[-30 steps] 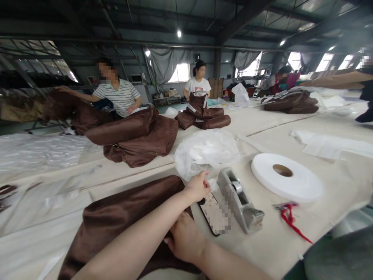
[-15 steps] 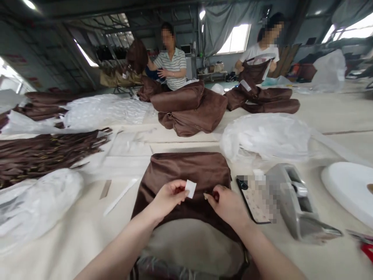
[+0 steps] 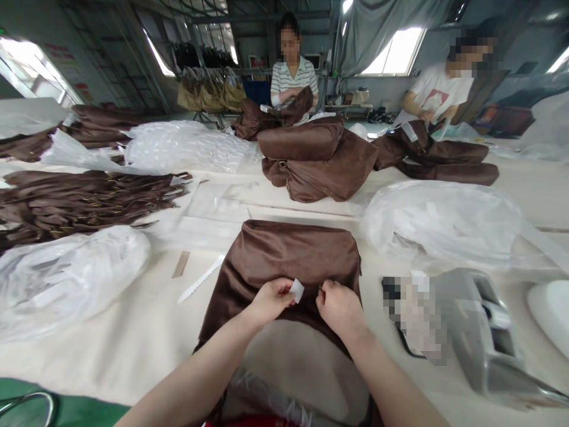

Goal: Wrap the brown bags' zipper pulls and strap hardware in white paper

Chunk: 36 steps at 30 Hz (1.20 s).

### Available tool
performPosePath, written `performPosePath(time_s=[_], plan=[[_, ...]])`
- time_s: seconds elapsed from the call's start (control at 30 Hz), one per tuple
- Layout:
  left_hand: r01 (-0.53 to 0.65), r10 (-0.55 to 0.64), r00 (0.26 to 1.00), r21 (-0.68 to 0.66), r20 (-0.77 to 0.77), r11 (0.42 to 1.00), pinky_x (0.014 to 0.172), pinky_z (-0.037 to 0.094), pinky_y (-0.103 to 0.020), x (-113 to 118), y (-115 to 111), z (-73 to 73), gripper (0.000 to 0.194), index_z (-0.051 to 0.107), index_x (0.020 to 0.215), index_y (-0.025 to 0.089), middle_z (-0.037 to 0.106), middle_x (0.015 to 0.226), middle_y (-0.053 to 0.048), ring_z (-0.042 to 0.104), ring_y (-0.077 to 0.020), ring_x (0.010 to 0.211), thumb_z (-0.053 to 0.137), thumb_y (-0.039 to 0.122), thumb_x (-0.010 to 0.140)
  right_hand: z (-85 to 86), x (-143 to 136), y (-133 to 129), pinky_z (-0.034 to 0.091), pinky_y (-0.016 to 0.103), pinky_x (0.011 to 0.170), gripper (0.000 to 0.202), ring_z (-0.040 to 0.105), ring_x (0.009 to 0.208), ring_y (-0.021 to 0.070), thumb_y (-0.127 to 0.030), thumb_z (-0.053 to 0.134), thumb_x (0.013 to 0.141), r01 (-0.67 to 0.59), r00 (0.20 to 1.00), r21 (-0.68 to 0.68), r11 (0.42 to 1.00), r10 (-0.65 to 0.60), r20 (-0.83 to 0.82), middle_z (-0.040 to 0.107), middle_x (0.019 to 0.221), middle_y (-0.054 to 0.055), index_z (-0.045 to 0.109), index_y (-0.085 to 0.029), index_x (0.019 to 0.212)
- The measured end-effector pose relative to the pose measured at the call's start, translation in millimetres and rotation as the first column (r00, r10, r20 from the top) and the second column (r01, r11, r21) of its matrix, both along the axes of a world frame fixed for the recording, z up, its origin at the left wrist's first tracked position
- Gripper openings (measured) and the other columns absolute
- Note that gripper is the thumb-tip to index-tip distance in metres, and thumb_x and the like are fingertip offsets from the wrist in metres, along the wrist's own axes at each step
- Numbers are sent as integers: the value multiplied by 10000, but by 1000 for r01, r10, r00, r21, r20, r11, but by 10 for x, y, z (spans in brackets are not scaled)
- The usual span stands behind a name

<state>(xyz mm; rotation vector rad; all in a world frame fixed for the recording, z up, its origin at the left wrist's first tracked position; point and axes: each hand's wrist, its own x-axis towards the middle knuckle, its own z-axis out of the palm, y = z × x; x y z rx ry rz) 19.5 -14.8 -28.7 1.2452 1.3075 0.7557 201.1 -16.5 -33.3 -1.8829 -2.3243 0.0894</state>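
Note:
A brown bag (image 3: 302, 246) lies in front of me, its opening with a light grey lining (image 3: 306, 350) facing me. Over the bag, my left hand (image 3: 276, 298) pinches a small white square of paper (image 3: 297, 291) between thumb and fingers. My right hand (image 3: 340, 302) is closed just to the right of it. A tiny brass-coloured metal piece (image 3: 320, 289) shows at its fingertips; too little is visible to name it exactly.
Right of the bag are a blurred-out phone (image 3: 418, 320), a grey tape dispenser (image 3: 480, 332) and a white roll (image 3: 551, 314). Plastic bags (image 3: 440, 222), brown straps (image 3: 89, 198) and stacked brown bags (image 3: 320, 160) cover the table. Two co-workers (image 3: 293, 77) stand across it.
The view has swung, so the scene sits farther right. My hands keep their pinches over the bag. The co-worker in stripes has lowered a raised brown bag.

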Motion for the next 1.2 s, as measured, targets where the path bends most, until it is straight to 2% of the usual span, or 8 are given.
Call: performPosePath(time_s=[0.1, 0.2, 0.4, 0.53, 0.7, 0.87, 1.03, 1.2], plan=[[41, -41, 999, 9, -22, 999, 631, 457, -223, -14, 7, -82, 194, 668, 836, 157, 663, 714, -2, 594, -122, 641, 556, 176, 678, -2, 15, -21, 393, 267, 619, 116, 634, 709, 182, -193, 491, 846, -74, 994, 11, 997, 74, -79, 660, 754, 58, 571, -175, 764], [62, -62, 998, -2, -33, 998, 624, 461, -214, -7, 18, -84, 169, 666, 816, 155, 658, 718, -6, 591, -118, 646, 553, 182, 693, -4, -35, -15, 377, 253, 619, 106, 627, 710, 159, -201, 512, 842, -162, 970, -2, 987, 158, -182, 666, 756, 27, 576, -192, 758], [77, -78, 994, -13, -81, 997, 596, 472, -207, 37, -38, -63, 160, 622, 773, 160, 669, 716, -10, 618, -125, 647, 485, 133, 694, -33, -54, 34, 380, 241, 629, 122, 635, 694, 145, -207, 518, 836, -114, 935, -95, 989, 75, -348, 682, 734, 13, 608, -202, 755], [148, -119, 963, 104, -243, 984, 623, 463, -207, 78, -94, -52, 233, 626, 776, 181, 678, 758, -12, 627, -140, 710, 454, 80, 654, 7, -25, 28, 383, 243, 632, 136, 638, 697, 153, -203, 514, 837, -132, 917, -117, 984, 76, -391, 689, 739, 19, 609, -204, 739], [180, -65, 904, 238, -422, 954, 591, 406, -209, 118, -116, -53, 206, 626, 796, 201, 651, 737, -4, 581, -137, 669, 474, 99, 701, 26, -29, 19, 396, 244, 649, 124, 644, 718, 161, -219, 529, 841, -141, 905, -158, 977, 63, -421, 702, 763, 26, 614, -205, 753], [198, 0, 865, 340, -502, 919, 537, 334, -215, 171, -128, -43, 125, 584, 729, 194, 588, 652, 2, 507, -118, 580, 483, 189, 804, -3, -25, 21, 404, 240, 663, 105, 648, 737, 160, -210, 534, 838, -148, 888, -161, 976, 59, -456, 703, 777, 21, 618, -206, 776], [164, 15, 873, 322, -488, 933, 554, 330, -226, 209, -100, -37, 224, 575, 673, 188, 601, 639, -10, 510, -120, 571, 434, 202, 847, 2, -21, 18, 403, 235, 662, 98, 641, 731, 151, -197, 538, 830, -156, 885, -160, 975, 66, -460, 698, 770, 16, 620, -204, 776], [97, 81, 856, 312, -511, 945, 523, 298, -231, 245, -71, -56, 274, 555, 607, 184, 568, 578, -1, 466, -112, 518, 468, 278, 849, 29, -25, 24, 389, 234, 639, 92, 625, 706, 144, -195, 544, 820, -154, 895, -189, 970, 56, -442, 688, 753, 11, 614, -204, 761]])
